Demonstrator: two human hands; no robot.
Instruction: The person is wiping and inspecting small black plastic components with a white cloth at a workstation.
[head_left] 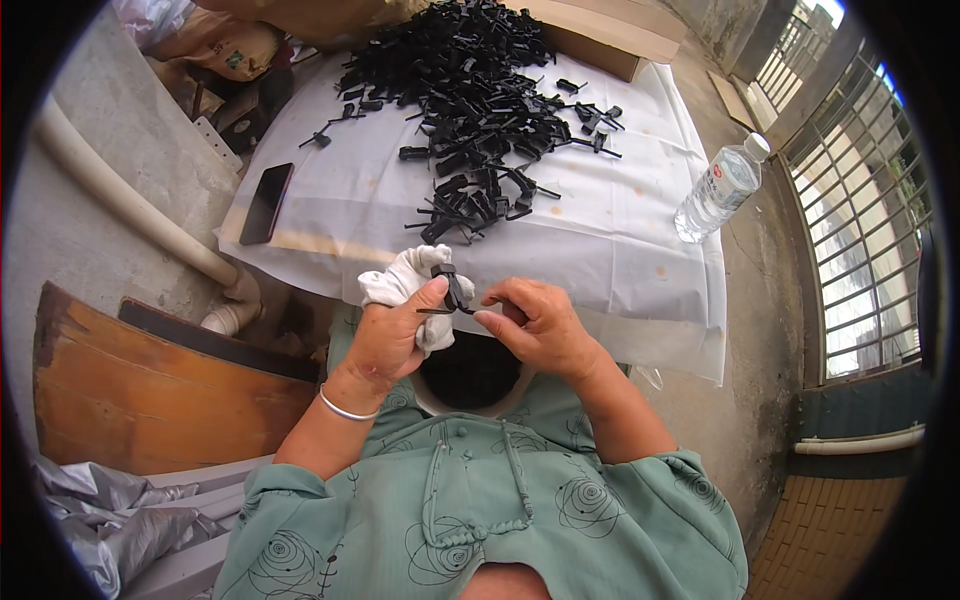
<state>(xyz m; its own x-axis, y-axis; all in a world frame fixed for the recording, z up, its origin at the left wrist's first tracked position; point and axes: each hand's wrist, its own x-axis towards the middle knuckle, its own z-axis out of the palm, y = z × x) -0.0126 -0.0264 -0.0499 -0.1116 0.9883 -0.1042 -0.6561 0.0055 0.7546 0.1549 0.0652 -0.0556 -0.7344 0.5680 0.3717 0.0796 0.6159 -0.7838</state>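
Over my lap, my left hand (395, 325) is closed around a small black plastic part (452, 287) with thin prongs. A bunched white cloth (405, 278) covers that hand's fingers, leaving the thumb bare against the part. My right hand (545, 325) is curled, and its thumb and fingertips meet a thin prong at the part's right side. Below both hands, between my legs, sits a round pale-rimmed container (432, 398) with a dark inside; what it holds is too dark to make out. A big heap of similar black parts (470, 110) spreads over the table ahead.
The table has a white plastic cover (340, 215). On it are a dark phone (267, 204) at left and a clear water bottle (718, 190) at right. A cardboard box (600, 45) stands behind the heap. A wooden board (160, 385) and pale pipe (130, 195) are at left.
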